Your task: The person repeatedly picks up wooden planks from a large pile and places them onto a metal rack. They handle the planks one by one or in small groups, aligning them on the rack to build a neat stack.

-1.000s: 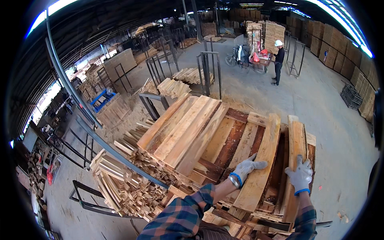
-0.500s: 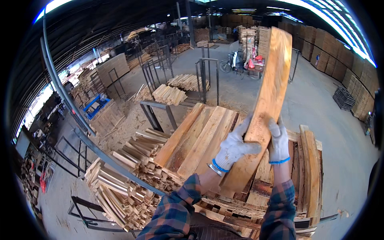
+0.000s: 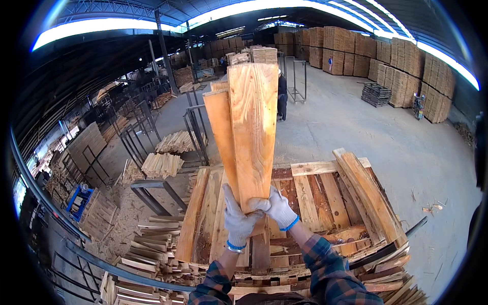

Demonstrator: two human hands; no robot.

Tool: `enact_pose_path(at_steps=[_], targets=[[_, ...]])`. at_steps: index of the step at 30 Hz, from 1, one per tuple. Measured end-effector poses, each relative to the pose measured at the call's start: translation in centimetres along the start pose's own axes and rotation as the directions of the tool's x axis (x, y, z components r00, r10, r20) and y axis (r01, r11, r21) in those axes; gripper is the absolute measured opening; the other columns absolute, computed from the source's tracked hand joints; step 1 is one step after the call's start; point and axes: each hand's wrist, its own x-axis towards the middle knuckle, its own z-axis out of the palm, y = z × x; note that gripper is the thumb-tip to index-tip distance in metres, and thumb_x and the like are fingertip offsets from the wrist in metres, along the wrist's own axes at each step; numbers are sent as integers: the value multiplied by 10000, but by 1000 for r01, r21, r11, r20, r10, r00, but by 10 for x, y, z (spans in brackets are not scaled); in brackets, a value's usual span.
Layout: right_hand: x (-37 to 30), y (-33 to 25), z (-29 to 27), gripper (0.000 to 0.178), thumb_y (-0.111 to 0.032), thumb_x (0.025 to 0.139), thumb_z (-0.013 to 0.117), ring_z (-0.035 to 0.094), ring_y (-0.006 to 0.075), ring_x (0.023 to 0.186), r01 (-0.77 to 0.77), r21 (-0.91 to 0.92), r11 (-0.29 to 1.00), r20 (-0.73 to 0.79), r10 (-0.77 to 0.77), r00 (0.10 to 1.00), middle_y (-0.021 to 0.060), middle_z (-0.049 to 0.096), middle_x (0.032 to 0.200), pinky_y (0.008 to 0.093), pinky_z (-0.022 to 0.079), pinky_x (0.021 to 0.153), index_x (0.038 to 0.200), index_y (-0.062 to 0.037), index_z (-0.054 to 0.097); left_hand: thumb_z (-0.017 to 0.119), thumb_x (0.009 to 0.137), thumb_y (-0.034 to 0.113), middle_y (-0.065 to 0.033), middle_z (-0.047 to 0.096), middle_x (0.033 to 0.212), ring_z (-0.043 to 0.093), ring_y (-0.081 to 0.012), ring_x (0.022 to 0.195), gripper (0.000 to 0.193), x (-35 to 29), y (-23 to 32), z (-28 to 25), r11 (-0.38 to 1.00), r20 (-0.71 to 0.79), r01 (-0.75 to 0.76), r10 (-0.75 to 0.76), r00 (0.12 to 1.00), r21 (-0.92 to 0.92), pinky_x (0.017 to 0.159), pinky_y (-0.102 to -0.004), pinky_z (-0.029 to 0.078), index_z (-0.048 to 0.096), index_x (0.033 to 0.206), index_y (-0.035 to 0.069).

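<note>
Both gloved hands grip wooden planks at their near end, raised in front of me and pointing away. The front plank (image 3: 255, 132) is wide, with a marked grain. Behind it, on its left, a second plank (image 3: 219, 127) fans out. My left hand (image 3: 241, 219) is closed round the left side of the near ends. My right hand (image 3: 278, 208) is closed on the right edge, its thumb across the front plank. Beneath lies a stack of planks, with long boards (image 3: 197, 218) along its left and thicker boards (image 3: 370, 195) on its right.
Cut sticks (image 3: 147, 259) are heaped at left, beside a bent metal bar (image 3: 122, 265). A black metal frame (image 3: 157, 195) stands behind the stack. Farther off are a standing person (image 3: 282, 96), upright metal racks (image 3: 297, 81) and tall wood stacks (image 3: 351, 53).
The view has turned right and lifted. The planks have come left to the middle of the picture and stand straighter; a second plank now shows behind the front one.
</note>
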Motion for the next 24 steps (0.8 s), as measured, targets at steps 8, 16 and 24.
enact_pose_path(at_steps=[8, 16, 24], targets=[[-20, 7, -52, 675, -456, 872, 711, 621, 150, 990, 17, 375, 927, -153, 43, 987, 119, 671, 1120, 292, 514, 861, 1256, 83, 577, 835, 726, 320, -303, 387, 1476, 484, -412, 1313, 1150, -7, 60, 34, 981, 192, 189, -177, 965, -47, 1067, -414, 431, 111, 1554, -17], [-50, 140, -97, 673, -507, 867, 705, 658, 182, 904, -405, 643, 650, -51, 564, 824, 119, 691, 1057, 316, 532, 810, 1230, 53, 618, 758, 842, 209, -195, 650, 1230, 639, -181, 993, 745, -54, 14, 134, 704, 310, 612, -529, 790, -359, 859, -286, 516, 420, 1471, -4], [-38, 166, -98, 539, -371, 843, 769, 679, 213, 789, -469, 566, 678, -177, 655, 734, 144, 704, 995, 329, 548, 711, 1129, 70, 653, 706, 846, 68, -168, 626, 1298, 644, -210, 1038, 628, -86, -72, 172, 576, 270, 686, -644, 716, -444, 882, -297, 513, 479, 1424, -24]])
